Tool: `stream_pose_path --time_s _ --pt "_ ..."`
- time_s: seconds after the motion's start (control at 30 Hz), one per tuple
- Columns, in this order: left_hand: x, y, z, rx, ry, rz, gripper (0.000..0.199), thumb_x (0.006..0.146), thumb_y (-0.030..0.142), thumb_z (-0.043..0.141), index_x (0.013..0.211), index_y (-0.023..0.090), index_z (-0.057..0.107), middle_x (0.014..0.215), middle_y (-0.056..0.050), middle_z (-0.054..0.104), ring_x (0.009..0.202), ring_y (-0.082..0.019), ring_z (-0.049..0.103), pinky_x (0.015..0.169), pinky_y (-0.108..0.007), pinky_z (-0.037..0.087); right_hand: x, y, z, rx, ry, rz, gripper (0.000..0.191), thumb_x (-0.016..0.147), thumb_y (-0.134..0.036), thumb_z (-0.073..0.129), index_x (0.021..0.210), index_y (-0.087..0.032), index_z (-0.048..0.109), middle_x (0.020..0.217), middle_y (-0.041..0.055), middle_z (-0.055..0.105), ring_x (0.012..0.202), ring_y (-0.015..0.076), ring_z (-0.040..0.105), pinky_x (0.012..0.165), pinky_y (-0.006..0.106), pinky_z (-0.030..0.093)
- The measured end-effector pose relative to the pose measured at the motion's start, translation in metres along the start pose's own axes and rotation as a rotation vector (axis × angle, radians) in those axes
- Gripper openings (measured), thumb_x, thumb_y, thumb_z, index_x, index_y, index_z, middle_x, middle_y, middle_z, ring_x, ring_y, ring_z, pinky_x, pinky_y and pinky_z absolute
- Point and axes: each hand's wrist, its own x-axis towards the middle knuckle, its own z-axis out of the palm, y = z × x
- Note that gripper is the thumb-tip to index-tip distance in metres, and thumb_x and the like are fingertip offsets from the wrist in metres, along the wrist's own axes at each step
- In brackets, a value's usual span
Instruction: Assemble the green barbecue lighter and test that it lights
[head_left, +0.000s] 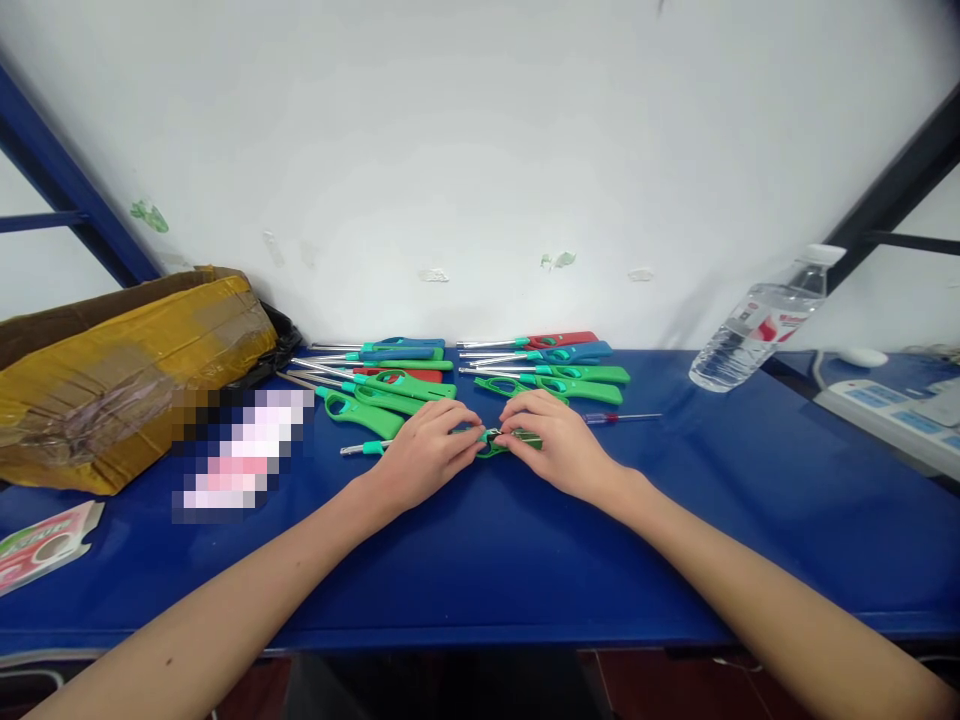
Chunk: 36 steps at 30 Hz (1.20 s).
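My left hand [433, 448] and my right hand [559, 442] meet near the middle of the table. Between their pinched fingertips is a green utility lighter [491, 451], lying low over the blue tabletop. A metal nozzle with a teal collar [366, 449] sticks out left of my left hand, seemingly part of the same lighter. Small parts at the fingertips are too tiny to make out. Just beyond my right hand lies a thin screwdriver [602, 418] with a clear purplish handle. A green casing piece [501, 385] rests behind the fingers.
Several green, blue and red lighters lie in a left group [397, 380] and a right group [574, 365] along the wall. A taped carton [142, 375] stands at left, near a torn packet [49, 545]. At right are a tilted water bottle [761, 325] and a power strip [885, 415].
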Motion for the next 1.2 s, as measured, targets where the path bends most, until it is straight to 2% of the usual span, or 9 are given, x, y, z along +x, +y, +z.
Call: stream_pose_path --time_s 0.2,0.6,1.0,1.2 --pt "-0.0004 0.0013 0.0008 0.001 0.053 0.003 0.014 0.095 0.018 0.058 0.1 0.017 0.072 0.119 -0.013 0.067 0.119 -0.028 0.059 0.099 -0.047 0.053 -0.0002 0.0003 -0.0002 0.008 0.024 -0.006 0.011 0.092 -0.023 0.064 0.082 -0.021 0.068 0.097 0.0071 0.069 0.096 0.0232 0.062 0.087 0.042 0.051" --pt "-0.0003 0.0037 0.0011 -0.003 0.05 -0.002 0.015 0.097 0.018 0.056 0.098 0.015 0.071 0.121 -0.015 0.065 0.124 -0.03 0.057 0.101 -0.049 0.053 -0.0031 0.0011 0.0038 0.104 0.015 0.063 0.01 0.092 -0.02 0.061 0.082 -0.021 0.061 0.111 0.0101 0.061 0.116 0.0269 0.058 0.098 0.046 0.05" --pt "-0.0029 0.0032 0.0037 -0.05 0.041 -0.043 0.018 0.097 0.019 0.055 0.097 0.015 0.072 0.125 -0.016 0.063 0.131 -0.033 0.053 0.106 -0.055 0.049 -0.0029 0.0038 0.0059 0.038 0.069 -0.027 0.01 0.092 -0.022 0.062 0.082 -0.02 0.065 0.107 0.0109 0.064 0.121 0.0295 0.056 0.1 0.051 0.05" --pt "-0.0016 0.0006 0.0033 -0.049 0.065 -0.044 0.016 0.095 0.018 0.058 0.095 0.015 0.074 0.122 -0.016 0.063 0.13 -0.034 0.053 0.105 -0.057 0.048 -0.0016 0.008 0.0003 0.036 0.048 -0.135 0.007 0.09 -0.022 0.065 0.093 -0.019 0.071 0.11 0.0117 0.067 0.121 0.0293 0.057 0.097 0.049 0.053"
